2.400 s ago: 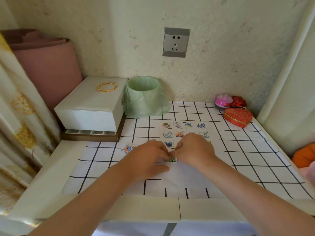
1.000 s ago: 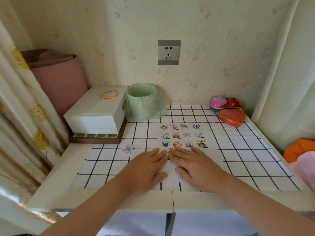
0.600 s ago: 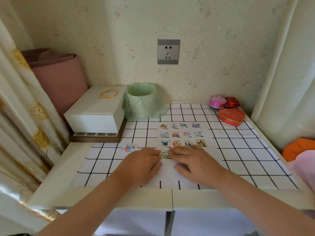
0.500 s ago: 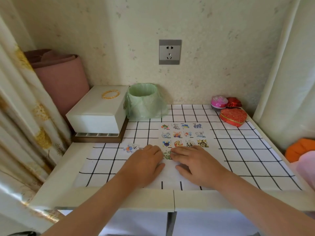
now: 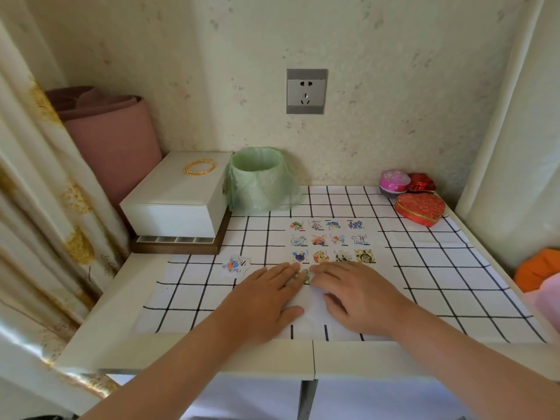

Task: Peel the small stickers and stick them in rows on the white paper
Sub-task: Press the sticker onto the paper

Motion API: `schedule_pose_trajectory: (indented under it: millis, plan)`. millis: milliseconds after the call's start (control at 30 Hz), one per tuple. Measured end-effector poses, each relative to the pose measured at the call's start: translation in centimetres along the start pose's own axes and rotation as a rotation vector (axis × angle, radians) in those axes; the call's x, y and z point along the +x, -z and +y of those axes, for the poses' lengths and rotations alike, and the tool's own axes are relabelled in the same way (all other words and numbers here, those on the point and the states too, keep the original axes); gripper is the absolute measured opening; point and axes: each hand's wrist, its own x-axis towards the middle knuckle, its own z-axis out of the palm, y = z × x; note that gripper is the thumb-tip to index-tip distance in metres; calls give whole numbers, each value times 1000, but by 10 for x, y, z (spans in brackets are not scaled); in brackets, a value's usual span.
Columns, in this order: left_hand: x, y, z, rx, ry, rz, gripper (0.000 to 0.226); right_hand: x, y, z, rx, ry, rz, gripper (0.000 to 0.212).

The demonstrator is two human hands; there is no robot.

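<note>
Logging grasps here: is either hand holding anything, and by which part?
Nothing is held. Left hand and right hand lie flat, fingertips at the green sticker.

1. I can read no text, brand or number on my feed.
2. The small stickers (image 5: 318,240) on the white paper (image 5: 312,313) carry tiny marks, too small for me to make out.

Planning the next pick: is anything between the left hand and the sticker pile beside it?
Nothing visible does. Only checked cloth lies between the left hand and the sticker pile; the white box and green bin stand farther back.
</note>
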Motion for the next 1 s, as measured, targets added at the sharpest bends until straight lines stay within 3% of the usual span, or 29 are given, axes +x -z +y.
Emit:
schedule_pose_trajectory:
  millis: [100, 367, 533, 700, 800, 1000]
  plan:
    - [1, 0, 0, -31, -6, 20, 88, -1, 1, -1, -26, -6, -36, 42]
    - [6, -6, -8, 54, -45, 252, 52, 2, 1, -1, -59, -8, -9, 29]
    - [3, -5, -12, 16, -50, 246, 49, 0, 3, -1, -64, 23, 8, 36]
    - [1, 2, -7, -45, -7, 261, 48, 8, 3, -2, -93, -18, -54, 27]
    - [1, 5, -6, -87, -5, 238, 48, 19, -2, -6, 10, -176, 32, 26]
    - [5, 3, -1, 17, -12, 197, 50, 47, -1, 1, 415, -740, -4, 14]
